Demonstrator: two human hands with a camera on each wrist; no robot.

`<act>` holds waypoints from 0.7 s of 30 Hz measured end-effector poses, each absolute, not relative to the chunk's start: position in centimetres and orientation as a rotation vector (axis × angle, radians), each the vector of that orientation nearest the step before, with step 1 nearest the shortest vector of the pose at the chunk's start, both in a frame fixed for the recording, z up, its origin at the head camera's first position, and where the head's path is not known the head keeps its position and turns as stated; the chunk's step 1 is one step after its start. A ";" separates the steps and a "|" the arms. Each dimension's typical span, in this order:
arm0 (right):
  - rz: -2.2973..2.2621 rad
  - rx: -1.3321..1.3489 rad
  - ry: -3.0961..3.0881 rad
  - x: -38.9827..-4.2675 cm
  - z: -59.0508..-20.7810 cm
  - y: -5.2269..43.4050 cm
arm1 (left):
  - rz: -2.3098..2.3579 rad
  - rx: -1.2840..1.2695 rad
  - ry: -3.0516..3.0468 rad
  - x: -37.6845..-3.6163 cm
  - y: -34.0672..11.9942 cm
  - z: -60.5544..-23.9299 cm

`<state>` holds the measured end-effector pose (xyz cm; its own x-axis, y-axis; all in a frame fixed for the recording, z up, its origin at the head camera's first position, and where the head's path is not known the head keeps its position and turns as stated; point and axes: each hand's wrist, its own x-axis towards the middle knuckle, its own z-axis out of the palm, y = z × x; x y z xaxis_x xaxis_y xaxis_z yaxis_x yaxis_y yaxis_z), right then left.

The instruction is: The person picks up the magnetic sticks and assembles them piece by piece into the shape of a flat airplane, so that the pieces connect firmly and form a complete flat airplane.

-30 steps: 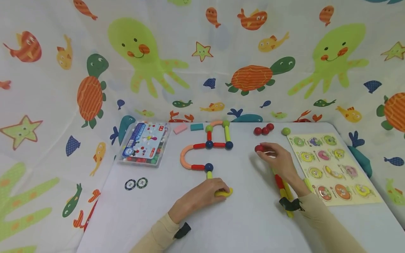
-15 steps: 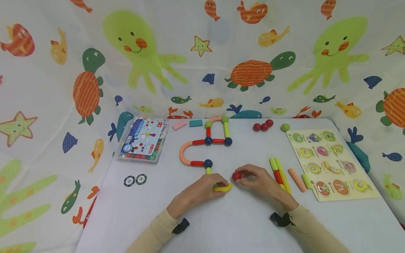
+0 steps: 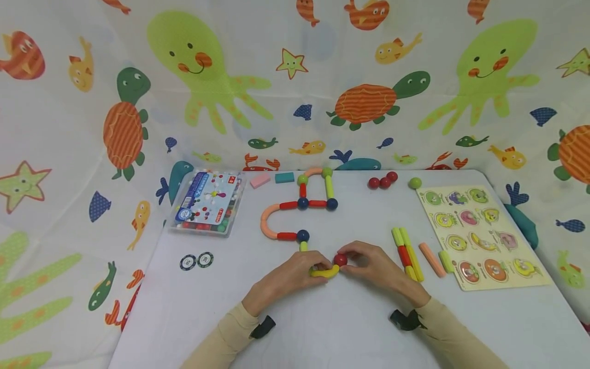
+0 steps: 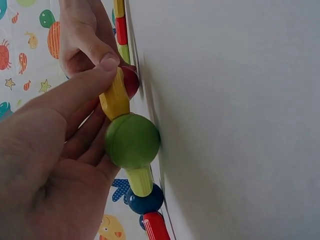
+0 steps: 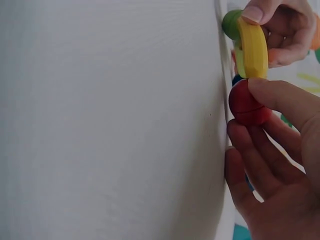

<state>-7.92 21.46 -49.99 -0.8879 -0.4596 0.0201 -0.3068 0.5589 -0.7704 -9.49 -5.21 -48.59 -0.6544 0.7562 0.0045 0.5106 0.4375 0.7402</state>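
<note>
A chain of sticks and balls (image 3: 299,205) lies on the white table (image 3: 350,328). Its near end is a yellow curved stick (image 3: 324,272) joined to a green ball (image 4: 132,141). My left hand (image 3: 318,266) pinches this curved stick (image 4: 115,95) and holds it down on the table. My right hand (image 3: 348,259) pinches a red ball (image 3: 340,260) and holds it against the right end of the curved stick (image 5: 252,47). In the right wrist view the red ball (image 5: 247,103) sits between thumb and fingers, touching the yellow piece. A blue ball (image 4: 145,200) follows behind the green one.
Loose sticks (image 3: 405,247) and an orange stick (image 3: 432,259) lie to the right, beside a puzzle board (image 3: 479,236). Red balls (image 3: 382,181) and a green ball (image 3: 415,182) sit at the back. A clear plastic box (image 3: 207,204) and two chips (image 3: 196,261) are left.
My right hand brought a red ball from the back right of the table to the end of the yellow curved stick. My left hand stayed on the stick.
</note>
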 end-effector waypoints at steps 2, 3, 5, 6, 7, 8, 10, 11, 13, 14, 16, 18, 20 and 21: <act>-1.234 -0.653 2.611 -7.9 -50.0 21.3 | 1.055 1.088 2.368 -9.5 -5.2 -48.6; -1.232 -0.651 2.612 -7.9 -50.0 21.3 | 1.055 1.088 2.370 -9.5 -5.3 -48.6; -1.230 -0.650 2.611 -7.9 -50.0 21.2 | 1.052 1.091 2.371 -9.5 -5.3 -48.6; -1.229 -0.648 2.608 -7.9 -49.9 21.2 | 1.050 1.091 2.373 -9.5 -5.3 -48.6; -1.227 -0.647 2.606 -7.9 -49.9 21.2 | 1.048 1.092 2.372 -9.4 -5.2 -48.6; -1.224 -0.647 2.605 -7.8 -50.0 21.2 | 1.044 1.093 2.373 -9.4 -5.2 -48.6; -1.222 -0.651 2.602 -7.7 -50.0 21.2 | 1.037 1.098 2.373 -9.4 -5.2 -48.6; -1.221 -0.653 2.601 -7.7 -50.0 21.2 | 1.034 1.097 2.374 -9.4 -5.2 -48.5; -1.219 -0.661 2.600 -7.8 -50.0 21.2 | 1.030 1.100 2.375 -9.4 -5.2 -48.5; -1.219 -0.664 2.599 -7.8 -50.0 21.2 | 1.029 1.099 2.376 -9.4 -5.2 -48.4; -1.221 -0.671 2.597 -7.9 -50.1 21.3 | 1.032 1.097 2.378 -9.4 -5.2 -48.3; -1.222 -0.677 2.598 -8.0 -50.1 21.3 | 1.040 1.098 2.380 -9.4 -5.2 -48.3; -1.225 -0.685 2.601 -8.0 -50.2 21.3 | 1.053 1.102 2.381 -9.5 -5.2 -48.3; -1.227 -0.688 2.602 -8.1 -50.2 21.4 | 1.061 1.107 2.380 -9.5 -5.2 -48.3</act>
